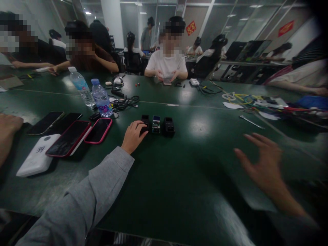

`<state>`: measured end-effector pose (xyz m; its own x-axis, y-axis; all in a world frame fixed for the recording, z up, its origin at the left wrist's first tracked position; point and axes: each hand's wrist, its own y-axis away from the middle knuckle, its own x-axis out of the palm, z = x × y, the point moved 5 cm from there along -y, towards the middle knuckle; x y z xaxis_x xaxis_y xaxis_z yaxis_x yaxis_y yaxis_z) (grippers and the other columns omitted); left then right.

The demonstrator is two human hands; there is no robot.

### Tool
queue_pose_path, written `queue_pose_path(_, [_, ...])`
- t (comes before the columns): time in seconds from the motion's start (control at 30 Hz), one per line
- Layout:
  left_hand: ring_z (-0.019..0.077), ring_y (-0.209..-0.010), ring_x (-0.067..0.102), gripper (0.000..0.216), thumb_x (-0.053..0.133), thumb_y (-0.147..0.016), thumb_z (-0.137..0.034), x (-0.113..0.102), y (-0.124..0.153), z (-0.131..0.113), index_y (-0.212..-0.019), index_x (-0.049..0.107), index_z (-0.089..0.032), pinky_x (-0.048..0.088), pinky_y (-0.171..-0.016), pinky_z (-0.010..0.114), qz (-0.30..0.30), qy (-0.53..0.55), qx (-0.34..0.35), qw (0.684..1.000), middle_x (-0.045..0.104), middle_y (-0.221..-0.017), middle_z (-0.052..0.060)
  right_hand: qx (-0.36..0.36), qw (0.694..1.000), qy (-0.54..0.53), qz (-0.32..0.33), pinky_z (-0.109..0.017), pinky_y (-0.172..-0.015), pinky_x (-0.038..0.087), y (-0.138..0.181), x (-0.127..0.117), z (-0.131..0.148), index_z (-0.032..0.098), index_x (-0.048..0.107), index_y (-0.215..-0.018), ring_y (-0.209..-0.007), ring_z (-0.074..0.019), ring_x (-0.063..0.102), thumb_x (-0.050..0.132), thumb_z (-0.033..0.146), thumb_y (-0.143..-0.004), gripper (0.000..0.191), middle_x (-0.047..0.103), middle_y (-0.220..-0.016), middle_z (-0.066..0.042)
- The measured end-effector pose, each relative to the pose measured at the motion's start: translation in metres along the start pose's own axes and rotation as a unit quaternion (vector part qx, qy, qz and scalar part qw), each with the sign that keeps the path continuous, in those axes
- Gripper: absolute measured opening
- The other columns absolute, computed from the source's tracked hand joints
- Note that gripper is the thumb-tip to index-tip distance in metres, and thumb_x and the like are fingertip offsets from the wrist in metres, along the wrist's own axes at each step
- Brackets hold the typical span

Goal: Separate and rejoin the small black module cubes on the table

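Observation:
My left hand [134,136], in a grey sleeve, has its fingers and thumb closed about the near part of a small black boxy device [145,119] on the table. Just right of it stands a similar-sized device with a bare circuit board and a small screen [156,124]. A second black boxy device [169,125] completes the row. Off to the right, my right hand [266,162] hovers over the table with fingers spread, slightly blurred and holding nothing.
Left on the green table [179,191] lie a white power bank [38,155], several phones and two water bottles [101,97]. A wrench [252,122] and tangled wires [266,101] lie right. Another person's hand [10,126] rests at the left edge; a person [166,61] sits opposite.

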<state>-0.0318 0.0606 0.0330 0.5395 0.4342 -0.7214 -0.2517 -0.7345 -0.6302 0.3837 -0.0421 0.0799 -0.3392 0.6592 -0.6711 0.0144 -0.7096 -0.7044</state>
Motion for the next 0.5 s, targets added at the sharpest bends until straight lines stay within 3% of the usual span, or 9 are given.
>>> queue_pose_path(0.13, [0.0239, -0.107, 0.058, 0.017, 0.058, -0.093, -0.032, -0.005, -0.001, -0.003, -0.106, 0.061, -0.021, 0.048, -0.09, 0.042, -0.026, 0.008, 0.004, 1.0, 0.061, -0.114, 0.008, -0.115, 0.979, -0.079, 0.147, -0.061, -0.106, 0.032, -0.016, 0.102, 0.09, 0.031, 0.034, -0.146, -0.138, -0.0332, 0.033, 0.044, 0.047, -0.098, 0.052, 0.036, -0.151, -0.009])
queue_pose_path(0.23, [0.0225, -0.101, 0.059, 0.015, 0.057, -0.093, -0.034, -0.01, -0.002, -0.004, -0.095, 0.064, -0.021, 0.046, -0.089, 0.041, -0.055, 0.022, -0.001, 0.998, 0.066, -0.105, 0.006, -0.18, 0.958, -0.089, 0.207, -0.059, -0.113, 0.023, -0.025, 0.151, 0.134, 0.03, 0.026, -0.15, -0.144, -0.029, 0.023, 0.044, 0.041, -0.098, 0.055, 0.03, -0.155, -0.005])
queue_pose_path(0.33, [0.0207, -0.097, 0.06, 0.021, 0.05, -0.097, -0.035, -0.017, -0.001, -0.001, -0.089, 0.064, -0.021, 0.045, -0.089, 0.039, -0.11, 0.055, -0.029, 0.992, 0.069, -0.097, 0.004, -0.195, 0.954, -0.091, 0.209, -0.058, -0.113, 0.023, -0.031, 0.164, 0.141, 0.028, 0.031, -0.146, -0.142, -0.0281, 0.027, 0.044, 0.039, -0.099, 0.051, 0.036, -0.152, -0.006])
queue_pose_path(0.43, [0.0181, -0.096, 0.062, 0.026, 0.041, -0.101, -0.034, -0.025, 0.0, 0.013, -0.105, 0.063, -0.021, 0.046, -0.085, 0.035, -0.197, 0.112, -0.105, 0.968, 0.068, -0.1, 0.005, -0.161, 0.968, -0.093, 0.171, -0.055, -0.105, 0.035, -0.033, 0.159, 0.127, 0.023, 0.047, -0.131, -0.132, -0.031, 0.041, 0.048, 0.043, -0.097, 0.039, 0.05, -0.138, -0.011])
queue_pose_path(0.5, [0.017, -0.091, 0.063, 0.026, 0.048, -0.098, -0.038, -0.026, 0.002, 0.025, -0.113, 0.06, -0.02, 0.047, -0.08, 0.032, -0.237, 0.14, -0.155, 0.949, 0.068, -0.099, 0.005, -0.116, 0.981, -0.086, 0.128, -0.053, -0.099, 0.041, -0.034, 0.155, 0.115, 0.02, 0.05, -0.125, -0.124, -0.0333, 0.046, 0.052, 0.046, -0.094, 0.04, 0.052, -0.131, -0.015])
